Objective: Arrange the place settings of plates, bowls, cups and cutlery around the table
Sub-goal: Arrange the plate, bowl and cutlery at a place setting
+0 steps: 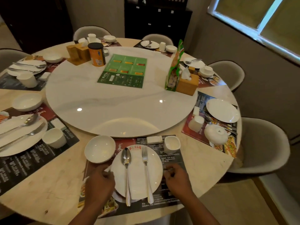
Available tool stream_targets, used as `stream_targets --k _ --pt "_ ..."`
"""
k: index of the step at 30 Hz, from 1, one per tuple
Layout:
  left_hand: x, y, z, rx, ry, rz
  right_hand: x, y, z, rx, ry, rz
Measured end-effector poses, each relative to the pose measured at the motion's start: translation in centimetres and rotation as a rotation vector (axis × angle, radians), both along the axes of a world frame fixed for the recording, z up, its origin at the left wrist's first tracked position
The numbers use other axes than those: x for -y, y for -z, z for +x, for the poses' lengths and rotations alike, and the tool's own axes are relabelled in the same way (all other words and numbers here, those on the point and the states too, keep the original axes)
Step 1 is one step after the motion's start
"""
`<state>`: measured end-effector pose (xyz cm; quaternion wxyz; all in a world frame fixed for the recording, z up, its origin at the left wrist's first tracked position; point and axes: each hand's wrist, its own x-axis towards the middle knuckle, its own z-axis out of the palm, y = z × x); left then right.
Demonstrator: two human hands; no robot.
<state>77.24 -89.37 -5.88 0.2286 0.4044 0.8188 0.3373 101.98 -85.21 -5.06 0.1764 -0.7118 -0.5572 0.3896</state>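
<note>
Plate (138,173) holds spoon (126,159), fork (146,161) (bowl (99,149) just beside).

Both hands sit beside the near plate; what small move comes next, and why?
Probably move on to the setting at right: the near plate already carries spoon and fork side by side, while the right-hand setting's bowl lies upside down.

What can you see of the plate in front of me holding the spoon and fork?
The plate is round, white, glossy, seemingly ceramic, with red print by its far rim. It lies flat on a placemat. A spoon and fork lie on it, handles overhanging the near rim. The left hand and right hand sit at its sides.
</note>
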Motion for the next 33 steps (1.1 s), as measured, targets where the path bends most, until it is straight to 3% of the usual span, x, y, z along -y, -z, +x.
stream_targets --k 4,10,20,26,33 --pt "-0.4 -2.9 2.3 -0.002 0.004 0.076 0.3 -0.7 3.2 0.078 -0.058 -0.029" --pt "-2.1 -5.1 10.8 0.001 0.202 0.177 -2.7 -1.6 11.9 0.135 -0.081 0.014" --pt "-6.6 -3.7 31.4 0.080 0.337 0.094 -9.7 -2.9 28.5 0.095 -0.278 0.118" --pt "-10.9 -5.5 37.0 0.096 0.217 0.046 -14.8 -7.5 32.5 0.200 -0.437 0.243" --pt "-14.7 -4.9 37.4 0.187 0.025 0.088 -21.2 -8.1 28.3 0.221 -0.605 0.388"
